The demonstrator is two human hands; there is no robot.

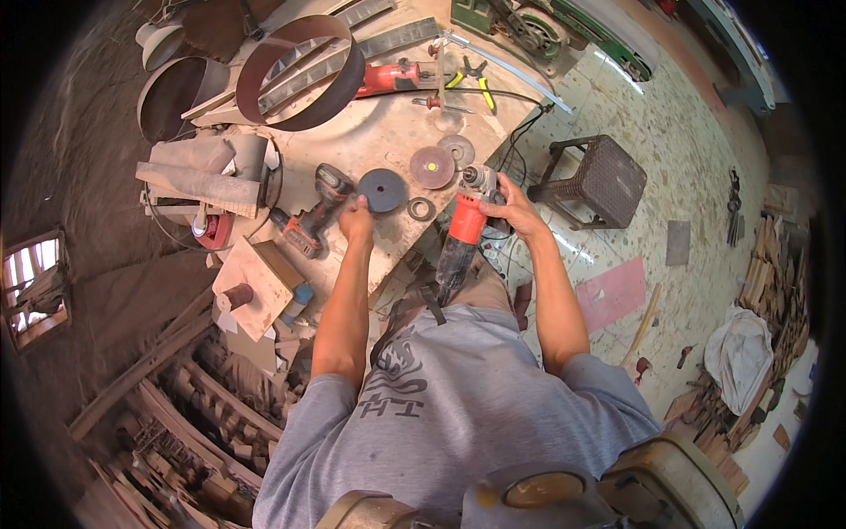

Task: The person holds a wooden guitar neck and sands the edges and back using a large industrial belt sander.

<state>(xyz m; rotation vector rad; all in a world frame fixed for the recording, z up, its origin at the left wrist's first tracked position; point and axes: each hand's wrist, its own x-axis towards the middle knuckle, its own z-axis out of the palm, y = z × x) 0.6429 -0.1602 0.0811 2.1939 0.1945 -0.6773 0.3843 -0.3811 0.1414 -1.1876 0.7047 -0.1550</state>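
My right hand is closed on an orange-and-black angle grinder, held upright in front of my body with its bare spindle at the top. My left hand grips the edge of a dark grey disc with thumb and fingers. Close beside it a cordless drill lies on the wooden bench. Between the disc and the grinder are a reddish disc with a yellow centre, a pale metal disc behind it, and a dark ring.
Large metal rings, pliers, a second red power tool and abrasive rolls lie on the bench. A green machine stands behind. A woven stool is right, near cables; wood scraps line the right.
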